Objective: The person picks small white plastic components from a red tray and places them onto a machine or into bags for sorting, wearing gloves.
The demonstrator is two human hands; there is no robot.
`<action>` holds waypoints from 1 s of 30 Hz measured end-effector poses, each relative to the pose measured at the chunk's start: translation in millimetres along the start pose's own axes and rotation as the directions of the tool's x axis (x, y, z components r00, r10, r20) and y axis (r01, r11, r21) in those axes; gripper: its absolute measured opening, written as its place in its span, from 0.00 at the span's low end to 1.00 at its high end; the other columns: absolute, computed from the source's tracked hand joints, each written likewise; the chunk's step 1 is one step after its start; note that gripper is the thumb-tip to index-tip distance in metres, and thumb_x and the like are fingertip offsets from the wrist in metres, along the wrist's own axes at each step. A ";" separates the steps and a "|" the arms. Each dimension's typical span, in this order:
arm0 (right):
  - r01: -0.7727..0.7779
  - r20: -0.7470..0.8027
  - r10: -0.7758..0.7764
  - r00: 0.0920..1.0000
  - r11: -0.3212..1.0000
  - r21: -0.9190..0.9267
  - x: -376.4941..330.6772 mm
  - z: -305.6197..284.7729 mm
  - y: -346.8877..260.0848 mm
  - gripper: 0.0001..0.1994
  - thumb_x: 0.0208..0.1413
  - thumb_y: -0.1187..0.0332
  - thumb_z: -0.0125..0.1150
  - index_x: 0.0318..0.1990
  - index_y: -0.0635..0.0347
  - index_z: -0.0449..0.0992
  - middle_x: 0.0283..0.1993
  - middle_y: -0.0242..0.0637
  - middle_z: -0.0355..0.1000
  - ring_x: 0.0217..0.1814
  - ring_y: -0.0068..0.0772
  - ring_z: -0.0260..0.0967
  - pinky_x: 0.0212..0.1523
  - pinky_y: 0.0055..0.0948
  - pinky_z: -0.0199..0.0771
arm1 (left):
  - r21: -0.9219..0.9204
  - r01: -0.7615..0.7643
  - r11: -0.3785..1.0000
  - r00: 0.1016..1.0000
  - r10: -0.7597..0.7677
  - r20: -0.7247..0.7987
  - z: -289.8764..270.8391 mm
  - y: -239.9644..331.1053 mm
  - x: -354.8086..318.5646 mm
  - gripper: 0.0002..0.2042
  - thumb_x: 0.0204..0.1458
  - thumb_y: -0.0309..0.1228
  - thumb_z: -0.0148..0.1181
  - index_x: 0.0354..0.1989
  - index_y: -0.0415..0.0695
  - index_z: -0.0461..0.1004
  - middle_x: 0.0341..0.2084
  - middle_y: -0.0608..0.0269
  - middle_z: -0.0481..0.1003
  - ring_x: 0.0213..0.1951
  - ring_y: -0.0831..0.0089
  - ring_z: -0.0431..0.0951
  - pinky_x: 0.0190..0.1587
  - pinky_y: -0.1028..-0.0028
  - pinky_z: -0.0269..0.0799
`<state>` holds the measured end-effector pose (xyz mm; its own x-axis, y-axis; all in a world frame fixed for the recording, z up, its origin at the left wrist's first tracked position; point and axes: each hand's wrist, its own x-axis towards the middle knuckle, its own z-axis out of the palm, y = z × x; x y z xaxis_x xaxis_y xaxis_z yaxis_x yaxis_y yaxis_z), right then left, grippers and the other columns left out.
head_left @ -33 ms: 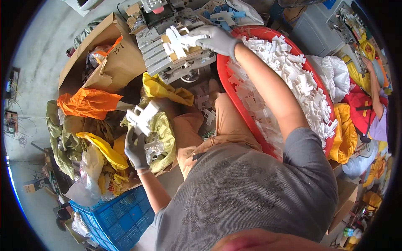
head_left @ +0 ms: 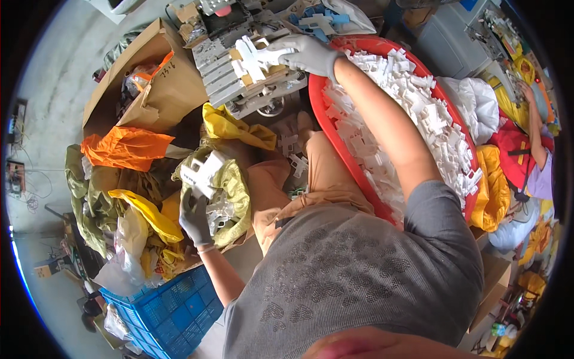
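L grey-gloved hand [head_left: 194,218] is gripping white plastic gun-shaped pc [head_left: 204,173] over yellow-green woven sack [head_left: 240,203]; R grey-gloved hand [head_left: 312,55] is holding matching 2nd pc [head_left: 256,58] nr slatted metal bed [head_left: 219,82]'s R edge, prob. positioning; next move's likely needing steadiness.

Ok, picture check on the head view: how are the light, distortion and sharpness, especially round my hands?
Head view: fisheye blackens the corners and bows the scene near the rim; a bright strip flares at far left; shadow darkens the space under the machine table; white pieces in the red tub look pale; left hand and right hand read clearly enough.
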<state>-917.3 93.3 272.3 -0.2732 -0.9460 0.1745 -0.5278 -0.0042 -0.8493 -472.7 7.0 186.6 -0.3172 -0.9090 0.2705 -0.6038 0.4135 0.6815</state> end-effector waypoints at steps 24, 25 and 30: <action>-0.680 -0.381 0.604 0.700 0.401 -0.614 -357.1 38.3 143.6 0.23 0.55 0.63 0.49 0.60 0.43 0.63 0.56 0.35 0.63 0.51 0.40 0.69 0.50 0.37 0.70 | 0.227 -0.334 0.915 0.534 -0.015 0.846 92.6 -35.4 -28.3 0.16 0.55 0.40 0.51 0.45 0.43 0.75 0.38 0.45 0.76 0.42 0.48 0.75 0.44 0.60 0.71; -0.636 -0.372 0.563 0.738 0.396 -0.663 -349.4 48.3 142.6 0.23 0.55 0.65 0.48 0.60 0.42 0.63 0.56 0.34 0.63 0.51 0.38 0.69 0.48 0.36 0.70 | 0.252 -0.340 0.906 0.530 -0.037 0.847 90.0 -20.1 -26.6 0.15 0.56 0.39 0.51 0.46 0.44 0.74 0.38 0.46 0.76 0.42 0.49 0.75 0.43 0.60 0.71; -0.349 -0.118 0.601 0.791 0.284 -0.893 -311.9 57.6 181.7 0.23 0.54 0.64 0.47 0.60 0.39 0.63 0.53 0.35 0.66 0.50 0.35 0.70 0.46 0.38 0.71 | 0.180 -0.362 0.914 0.570 0.064 0.819 86.0 -10.5 -30.4 0.15 0.57 0.39 0.49 0.48 0.46 0.72 0.39 0.48 0.76 0.42 0.50 0.75 0.43 0.60 0.71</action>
<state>-881.7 368.9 34.9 -0.6281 -0.7123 -0.3131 -0.7727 0.6184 0.1432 -519.6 34.8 112.7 -0.8186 -0.4480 -0.3594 -0.5692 0.7169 0.4026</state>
